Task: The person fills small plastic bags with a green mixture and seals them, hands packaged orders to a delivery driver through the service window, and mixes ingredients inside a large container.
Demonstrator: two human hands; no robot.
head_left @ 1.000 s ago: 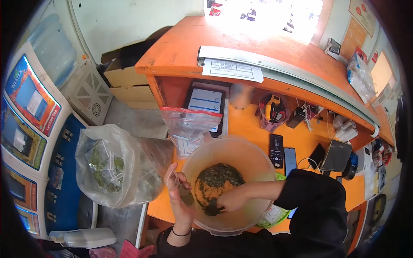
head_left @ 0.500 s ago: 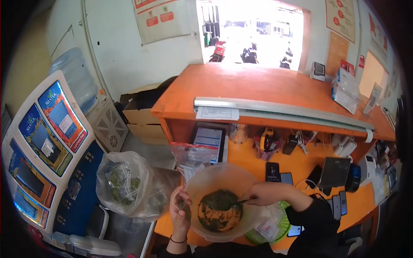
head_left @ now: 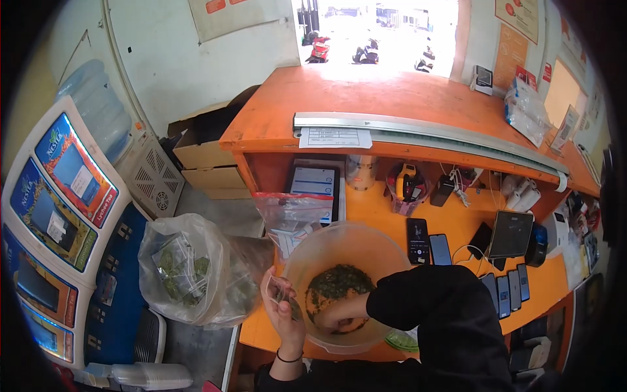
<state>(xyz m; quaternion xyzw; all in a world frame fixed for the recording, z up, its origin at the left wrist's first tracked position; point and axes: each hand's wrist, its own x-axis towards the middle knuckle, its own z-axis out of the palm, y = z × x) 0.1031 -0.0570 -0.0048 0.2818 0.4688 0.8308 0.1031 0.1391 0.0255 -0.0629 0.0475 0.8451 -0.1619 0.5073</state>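
Note:
My left hand (head_left: 285, 320) is upright at the left side of a large translucent plastic bowl (head_left: 385, 251), its fingers curled on a small clear plastic bag (head_left: 281, 293). Dark green chopped dried leaves (head_left: 339, 282) cover part of the bowl's bottom. Deep inside the bowl, my right hand (head_left: 346, 312) reaches down among the leaves with fingers bent. The spoon it held a moment earlier is now hidden by the hand and the bowl. A bright green basket (head_left: 401, 340) shows partly beneath my right sleeve.
To the left, a big clear bag (head_left: 151, 261) holds several small leaf-filled packets (head_left: 186, 268). Behind the bowl lie a red-edged zip bag (head_left: 294, 208) and a tablet (head_left: 313, 179). Several phones (head_left: 503, 297) lie right on the orange desk (head_left: 457, 219), below a raised counter (head_left: 366, 91).
My right hand has moved down into the bowl, and its sleeve now covers most of the green basket. My left hand still holds the small bag. The whole view has shifted slightly.

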